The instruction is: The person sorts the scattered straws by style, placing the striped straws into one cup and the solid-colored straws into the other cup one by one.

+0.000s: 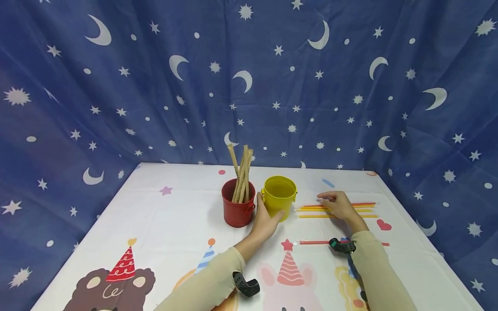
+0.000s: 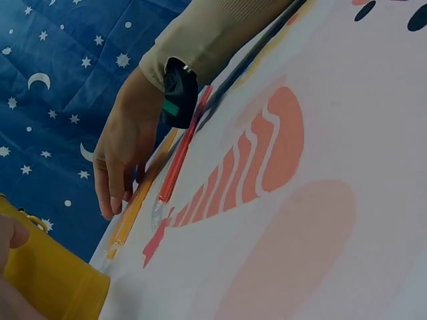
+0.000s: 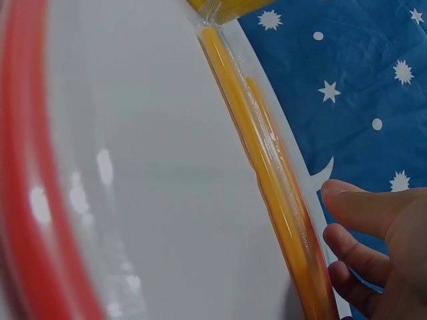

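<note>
My left hand (image 1: pixel 266 222) holds a small yellow bucket (image 1: pixel 277 202) at its near side, fingers on the left and thumb at the front right. Nothing shows inside the bucket. Over a group of yellow and red plastic-wrapped straws (image 1: pixel 365 211) hovers my right hand (image 1: pixel 339 205), its fingers loosely bent. In the right wrist view its thumb and fingers (image 3: pixel 363 207) are apart with nothing between them, close beside the wrapped yellow straws (image 3: pixel 247 140). The left wrist view catches the bucket's yellow wall (image 2: pixel 57 280) at the lower left.
Just left of the yellow bucket stands a red bucket (image 1: pixel 232 214) with several paper-wrapped sticks (image 1: pixel 242 179) upright in it. A single wrapped red straw (image 1: pixel 315 242) lies nearer me, partly under the right forearm. A starry blue curtain (image 1: pixel 272 112) hangs behind the white printed tablecloth (image 1: pixel 175 211).
</note>
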The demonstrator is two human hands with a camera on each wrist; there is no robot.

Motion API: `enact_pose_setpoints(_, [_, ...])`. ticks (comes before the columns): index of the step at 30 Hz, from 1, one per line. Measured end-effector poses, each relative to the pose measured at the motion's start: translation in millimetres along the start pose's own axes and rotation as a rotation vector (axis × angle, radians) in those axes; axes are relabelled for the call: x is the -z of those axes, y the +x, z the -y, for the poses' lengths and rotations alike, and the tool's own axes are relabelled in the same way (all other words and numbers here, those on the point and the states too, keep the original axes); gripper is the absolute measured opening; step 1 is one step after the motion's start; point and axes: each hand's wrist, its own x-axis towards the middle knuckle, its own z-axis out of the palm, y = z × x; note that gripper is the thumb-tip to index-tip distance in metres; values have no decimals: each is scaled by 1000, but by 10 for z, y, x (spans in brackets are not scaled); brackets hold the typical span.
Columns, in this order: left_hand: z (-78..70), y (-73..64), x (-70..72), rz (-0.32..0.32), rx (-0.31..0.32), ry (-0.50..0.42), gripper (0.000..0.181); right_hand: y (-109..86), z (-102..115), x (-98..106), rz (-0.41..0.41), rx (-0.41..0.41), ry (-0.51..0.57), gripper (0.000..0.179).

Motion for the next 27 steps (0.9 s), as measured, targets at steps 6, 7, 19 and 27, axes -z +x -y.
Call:
enact_pose_setpoints(6, [97,29,-9,12,-1,-18,91,-26,-37,39,1,-19,-49,25])
enact_pose_setpoints(7, [107,33,-10,15,-4,-21,90,-29,-43,52,-3,-22,-54,25])
enact_pose_setpoints(19, [160,25,-13,8,-2,-27,87,-31,-166,133,43,-18,-62,30])
enact_pose_setpoints(27, [155,25,-21,-3,-1,-21,88,-41,-165,187,77,24,-47,32])
